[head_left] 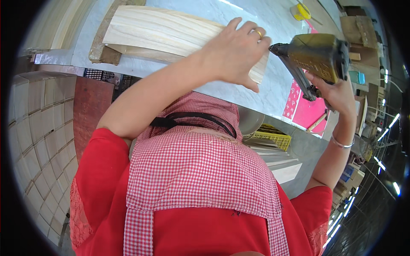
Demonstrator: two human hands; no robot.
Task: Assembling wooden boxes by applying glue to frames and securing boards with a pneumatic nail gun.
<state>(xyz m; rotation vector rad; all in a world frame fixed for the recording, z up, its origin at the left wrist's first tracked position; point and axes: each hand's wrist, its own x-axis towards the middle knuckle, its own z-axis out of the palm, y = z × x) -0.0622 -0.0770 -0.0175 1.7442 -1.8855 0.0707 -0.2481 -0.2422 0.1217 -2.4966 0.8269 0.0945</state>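
Observation:
A long pale wooden box or boxed frame (158, 30) lies across the table, its grain running left to right. Spanning its right end is my left hand (237, 55), fingers over the far side and thumb on the near side, gripping it. My right hand (337, 96) is wrapped around the handle of a nail gun (314, 57) with a dark, worn yellowish body. The gun's dark nose points left, just off the fingertips of my left hand and close to the box's right end. Whether it touches the wood, I cannot tell.
A wooden block (102, 51) lies at the box's left end. On the marbled table (226, 94) are a yellow round container (301, 12) and a pink sheet (309, 112). Stacked wooden pieces (42, 141) stand at left; a yellow crate (275, 137) sits below the table's right side.

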